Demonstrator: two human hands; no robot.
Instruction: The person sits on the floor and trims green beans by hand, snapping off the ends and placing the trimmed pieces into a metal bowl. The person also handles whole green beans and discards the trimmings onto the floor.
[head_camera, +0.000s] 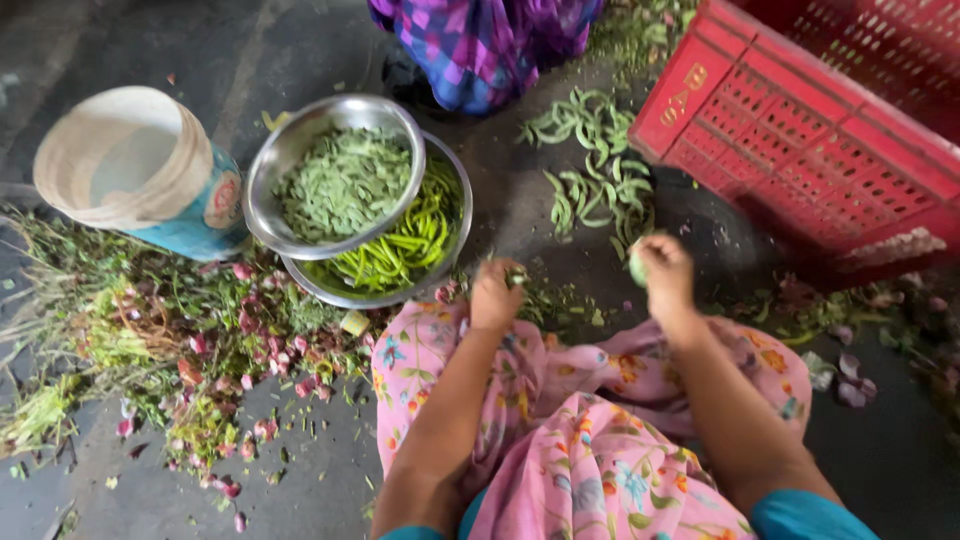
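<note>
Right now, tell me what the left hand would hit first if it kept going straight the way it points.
The left hand points away from the body, toward the stacked steel bowls. It would probably meet the lower bowl's rim first, after crossing some floor scraps, though depth is hard to judge.

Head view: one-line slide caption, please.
Hands split a green pod beside two bowls and a red crate.
</note>
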